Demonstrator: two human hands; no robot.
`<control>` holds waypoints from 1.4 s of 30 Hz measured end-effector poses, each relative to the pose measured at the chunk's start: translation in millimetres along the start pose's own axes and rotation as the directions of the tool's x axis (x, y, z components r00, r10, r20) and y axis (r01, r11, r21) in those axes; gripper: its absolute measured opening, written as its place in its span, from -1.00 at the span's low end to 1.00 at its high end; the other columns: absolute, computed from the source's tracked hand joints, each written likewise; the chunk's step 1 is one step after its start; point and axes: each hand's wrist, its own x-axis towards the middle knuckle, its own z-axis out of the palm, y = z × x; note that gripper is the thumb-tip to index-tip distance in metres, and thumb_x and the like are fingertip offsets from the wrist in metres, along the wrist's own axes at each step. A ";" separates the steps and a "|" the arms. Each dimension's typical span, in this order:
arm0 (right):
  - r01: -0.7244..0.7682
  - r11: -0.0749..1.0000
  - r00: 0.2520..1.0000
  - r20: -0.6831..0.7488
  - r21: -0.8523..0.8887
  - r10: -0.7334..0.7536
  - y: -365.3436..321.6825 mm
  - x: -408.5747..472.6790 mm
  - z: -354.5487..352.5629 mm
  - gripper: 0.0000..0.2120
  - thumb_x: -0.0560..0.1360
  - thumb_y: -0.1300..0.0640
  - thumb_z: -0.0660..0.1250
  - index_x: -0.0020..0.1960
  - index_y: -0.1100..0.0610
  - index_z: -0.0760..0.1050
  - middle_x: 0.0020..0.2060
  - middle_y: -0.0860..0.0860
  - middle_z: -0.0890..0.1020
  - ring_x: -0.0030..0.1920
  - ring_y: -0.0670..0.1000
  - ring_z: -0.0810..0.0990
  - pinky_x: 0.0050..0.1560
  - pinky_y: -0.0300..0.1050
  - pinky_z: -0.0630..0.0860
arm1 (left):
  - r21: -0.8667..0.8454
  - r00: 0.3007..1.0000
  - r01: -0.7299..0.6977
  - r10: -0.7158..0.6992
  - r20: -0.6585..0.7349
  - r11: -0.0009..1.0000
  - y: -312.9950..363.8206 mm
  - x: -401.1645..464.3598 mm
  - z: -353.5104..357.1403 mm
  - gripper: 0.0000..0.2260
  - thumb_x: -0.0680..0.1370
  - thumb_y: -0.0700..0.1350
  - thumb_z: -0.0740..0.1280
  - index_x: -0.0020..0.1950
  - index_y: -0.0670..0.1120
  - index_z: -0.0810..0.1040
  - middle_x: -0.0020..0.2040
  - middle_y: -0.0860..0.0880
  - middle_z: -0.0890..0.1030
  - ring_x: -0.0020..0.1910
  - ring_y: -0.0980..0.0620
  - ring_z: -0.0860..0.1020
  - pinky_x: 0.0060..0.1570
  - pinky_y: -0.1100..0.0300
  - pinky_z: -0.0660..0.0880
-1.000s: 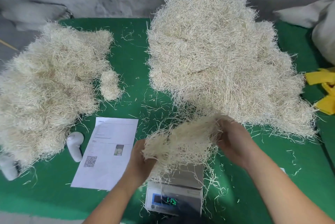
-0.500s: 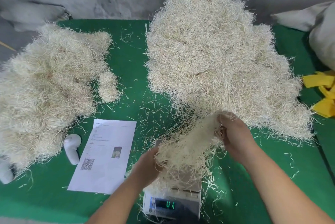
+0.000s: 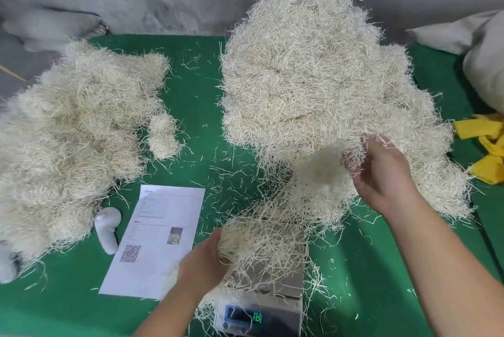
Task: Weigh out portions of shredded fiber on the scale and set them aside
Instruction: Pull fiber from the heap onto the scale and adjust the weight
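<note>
Two hands share one pale shredded-fiber tuft (image 3: 308,200): left hand (image 3: 203,257) pinching it over the small grey digital scale (image 3: 283,290) at the green table's (image 3: 191,86) near edge, right hand (image 3: 381,173) clutching its upper end, so trailing strands may skew the reading.

The right hand (image 3: 381,173) has pulled its fiber tuft (image 3: 319,189) up and away from the left hand (image 3: 201,260).

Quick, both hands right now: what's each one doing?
Left hand: grips the fiber on the scale.
Right hand: grips a tuft of fiber, lifted beside the big pile.
</note>
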 end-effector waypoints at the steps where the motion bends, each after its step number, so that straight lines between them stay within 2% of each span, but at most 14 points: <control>1: -0.020 0.999 1.000 0.010 -0.028 0.020 -5.5 3.6 2.5 -0.87 0.65 0.22 0.31 0.18 0.21 0.55 -0.22 0.06 0.70 -0.22 -0.03 0.67 -0.24 -0.19 0.64 | 0.040 0.999 -0.033 0.033 -0.008 0.999 4.5 0.1 0.4 -0.74 0.55 0.06 0.36 0.12 0.33 0.36 -0.20 0.26 0.57 -0.26 0.29 0.56 -0.29 0.28 0.57; 6: 0.199 0.978 0.975 -0.086 -0.070 -0.204 -55.0 39.9 17.6 -0.87 0.64 0.21 0.33 0.18 0.13 0.51 0.00 0.10 0.73 -0.05 -0.02 0.75 0.08 -0.10 0.66 | 0.147 0.991 -0.133 0.135 -0.004 0.980 13.9 0.2 7.9 -0.82 0.61 -0.05 0.31 -0.07 0.23 0.39 -0.20 0.23 0.50 -0.24 0.26 0.54 -0.18 0.28 0.62; 11: 0.611 0.668 0.664 -0.184 -0.425 -0.725 -103.3 76.1 28.1 -0.90 0.54 0.12 0.29 0.05 0.02 0.46 -0.15 -0.15 0.55 -0.30 -0.32 0.50 -0.20 -0.29 0.50 | 0.141 0.989 -0.146 0.145 0.016 0.979 15.5 2.1 10.0 -0.66 0.54 -0.10 0.40 0.30 0.09 0.50 -0.10 0.21 0.50 -0.16 0.20 0.56 -0.16 0.31 0.60; 15: 0.295 0.464 0.948 0.194 -0.836 -0.253 -87.2 97.1 13.1 -0.56 0.61 0.06 0.38 0.44 -0.01 0.35 0.31 0.07 0.51 0.10 0.02 0.62 0.17 0.08 0.62 | 0.165 0.982 -0.189 0.191 -0.001 0.968 16.8 -1.6 15.9 -0.46 0.45 0.06 0.45 0.41 0.13 0.40 0.23 0.20 0.35 0.20 0.18 0.35 0.36 0.19 0.41; 17: 0.245 0.170 0.966 0.255 -0.955 0.040 -63.5 93.5 1.1 -0.41 0.61 -0.01 0.39 0.55 -0.07 0.23 0.54 0.16 0.31 0.36 0.26 0.49 0.40 0.30 0.42 | 0.132 0.980 -0.195 0.197 -0.005 0.972 18.1 -2.5 18.9 -0.41 0.41 0.06 0.41 0.42 0.18 0.33 0.37 0.18 0.18 0.35 0.13 0.16 0.53 0.05 0.19; 20: 0.304 -0.020 0.951 0.303 -0.952 0.057 -22.1 71.7 -11.9 -0.44 0.63 -0.05 0.35 0.56 -0.04 0.26 0.59 0.10 0.26 0.42 0.27 0.47 0.29 0.13 0.49 | 0.144 0.962 -0.275 0.273 0.033 0.951 20.3 -2.7 25.1 -0.41 0.45 -0.20 0.28 0.45 0.12 0.31 0.41 0.19 0.23 0.36 0.14 0.14 0.56 0.09 0.15; 23: 0.334 0.101 0.940 0.339 -0.937 0.035 27.2 29.4 -23.2 -0.56 0.61 -0.10 0.33 0.46 -0.12 0.35 0.43 -0.02 0.45 0.04 0.12 0.69 -0.28 -0.28 0.58 | 0.125 0.952 -0.295 0.303 -0.045 0.947 22.5 -0.1 29.8 -0.50 0.50 -0.37 0.16 0.32 0.09 0.43 0.20 0.24 0.46 0.20 0.22 0.36 0.46 0.21 0.30; 26: 0.347 0.267 0.899 0.400 -0.899 0.177 85.4 -23.9 -29.2 -0.31 0.43 -0.44 0.28 0.49 -0.28 0.23 0.41 -0.19 0.42 0.26 -0.09 0.55 0.15 -0.06 0.65 | -0.238 0.966 -0.260 0.251 -0.068 0.936 44.5 2.6 26.4 -0.68 0.56 -0.33 0.33 0.09 0.11 0.48 0.00 0.14 0.58 0.00 0.23 0.56 0.11 0.25 0.57; 29: 0.337 0.447 0.825 0.488 -0.829 0.284 133.8 -63.6 -33.6 -0.06 0.36 -0.61 0.26 0.59 -0.39 -0.09 0.53 -0.33 0.17 0.52 -0.14 0.25 0.49 0.04 0.35 | -0.866 0.998 0.014 0.052 0.046 0.500 82.6 2.0 16.5 -0.73 0.57 -0.32 0.36 0.22 -0.07 0.57 -0.02 -0.11 0.71 -0.05 -0.01 0.72 -0.15 0.19 0.66; 31: 0.166 0.675 0.770 0.521 -0.719 0.367 146.3 -80.0 -27.0 -0.16 0.43 -0.47 0.39 0.50 -0.55 -0.08 0.47 -0.39 0.31 0.46 -0.23 0.37 0.41 -0.06 0.44 | -0.977 0.982 0.152 0.089 0.167 0.152 106.4 1.6 10.0 -0.78 0.62 -0.18 0.34 0.25 -0.16 0.62 0.08 -0.20 0.72 0.06 -0.16 0.72 -0.06 -0.01 0.69; 33: -0.001 0.840 0.778 0.527 -0.542 0.341 149.1 -85.2 -18.8 -0.29 0.50 -0.24 0.48 0.51 -0.43 0.16 0.39 -0.26 0.53 0.35 -0.16 0.55 0.27 -0.11 0.57 | -0.977 0.964 0.212 0.157 0.215 0.033 118.8 -0.1 8.2 -0.67 0.60 0.04 0.37 0.23 -0.16 0.66 0.14 -0.30 0.69 0.12 -0.30 0.68 0.07 -0.16 0.64; 36: 0.003 0.904 0.871 0.446 -0.428 0.209 136.6 -82.1 -9.7 -0.58 0.58 -0.08 0.45 0.39 -0.08 0.48 0.21 0.00 0.70 0.21 0.02 0.68 0.11 -0.13 0.65 | -0.963 0.989 0.094 0.087 0.119 0.251 129.2 3.2 3.3 -0.57 0.47 0.20 0.44 0.14 -0.11 0.68 0.02 -0.26 0.69 -0.10 -0.20 0.64 -0.11 0.05 0.57; 39: 0.039 0.893 0.934 0.334 -0.449 0.127 129.7 -70.0 -12.2 -0.81 0.64 0.12 0.37 0.25 0.02 0.58 0.05 0.07 0.75 0.07 0.19 0.73 0.02 0.05 0.71 | -0.914 0.993 -0.037 0.117 0.012 0.404 116.3 8.1 -1.7 -0.80 0.53 -0.11 0.51 0.13 0.02 0.61 -0.01 -0.17 0.71 -0.12 -0.13 0.68 -0.20 0.07 0.64; 42: 0.033 0.819 0.981 0.174 -0.572 0.083 132.6 -54.4 -11.1 -0.76 0.61 0.21 0.34 0.24 -0.01 0.54 -0.05 -0.04 0.75 -0.08 0.05 0.75 -0.17 -0.07 0.71 | -0.730 0.975 -0.103 0.214 0.060 0.675 73.7 6.0 -9.5 -0.60 0.59 -0.21 0.41 0.09 0.34 0.50 0.05 0.13 0.67 -0.01 0.19 0.67 -0.21 0.31 0.60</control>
